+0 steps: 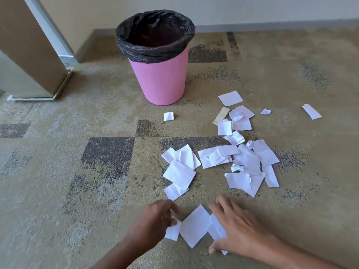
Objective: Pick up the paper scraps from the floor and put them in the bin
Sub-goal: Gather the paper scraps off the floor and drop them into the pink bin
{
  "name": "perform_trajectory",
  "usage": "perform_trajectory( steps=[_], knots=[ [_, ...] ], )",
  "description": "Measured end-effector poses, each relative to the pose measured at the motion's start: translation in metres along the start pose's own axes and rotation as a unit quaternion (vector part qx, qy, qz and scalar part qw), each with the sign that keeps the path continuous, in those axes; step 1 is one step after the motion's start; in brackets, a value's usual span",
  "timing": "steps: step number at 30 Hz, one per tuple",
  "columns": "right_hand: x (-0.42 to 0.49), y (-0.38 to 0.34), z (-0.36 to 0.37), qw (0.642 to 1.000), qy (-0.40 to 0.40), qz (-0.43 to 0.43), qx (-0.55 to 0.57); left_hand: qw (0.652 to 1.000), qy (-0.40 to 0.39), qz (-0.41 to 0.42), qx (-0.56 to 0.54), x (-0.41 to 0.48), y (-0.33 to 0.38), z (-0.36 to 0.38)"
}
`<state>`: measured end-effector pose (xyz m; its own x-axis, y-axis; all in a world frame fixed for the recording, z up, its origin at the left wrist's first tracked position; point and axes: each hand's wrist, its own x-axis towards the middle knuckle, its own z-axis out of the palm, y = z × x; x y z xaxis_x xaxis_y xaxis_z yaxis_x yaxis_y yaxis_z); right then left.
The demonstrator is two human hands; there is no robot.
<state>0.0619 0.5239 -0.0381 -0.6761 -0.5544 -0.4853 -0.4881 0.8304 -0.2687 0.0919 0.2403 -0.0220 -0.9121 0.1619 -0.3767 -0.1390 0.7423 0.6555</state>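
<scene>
A pink bin (158, 78) with a black liner stands upright on the carpet at the back. Several white paper scraps (223, 158) lie scattered in front of it and to its right. Three more scraps lie close to me, with a square one (194, 226) in the middle. My left hand (151, 222) pinches a small scrap (172, 232) at that group's left end. My right hand (235, 228) lies flat, fingers spread, over the scrap (215, 228) at the right end, pressing on it without gripping.
A tan door or panel (29, 55) with a metal foot stands at the back left. A wall with a grey skirting (272, 26) runs behind the bin. One small scrap (168, 116) lies alone near the bin's base, another (311, 112) far right.
</scene>
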Motion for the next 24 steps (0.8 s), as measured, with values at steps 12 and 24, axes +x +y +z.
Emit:
perform_trajectory(
  steps=[12,24],
  knots=[
    [0.002,0.017,0.015,0.991,0.087,-0.028,0.093,0.993,0.024,-0.042,0.112,0.018,0.038,0.077],
    [0.041,0.028,-0.043,0.896,0.075,0.093,0.428,0.994,0.037,-0.086,0.059,0.029,0.034,0.076]
  ],
)
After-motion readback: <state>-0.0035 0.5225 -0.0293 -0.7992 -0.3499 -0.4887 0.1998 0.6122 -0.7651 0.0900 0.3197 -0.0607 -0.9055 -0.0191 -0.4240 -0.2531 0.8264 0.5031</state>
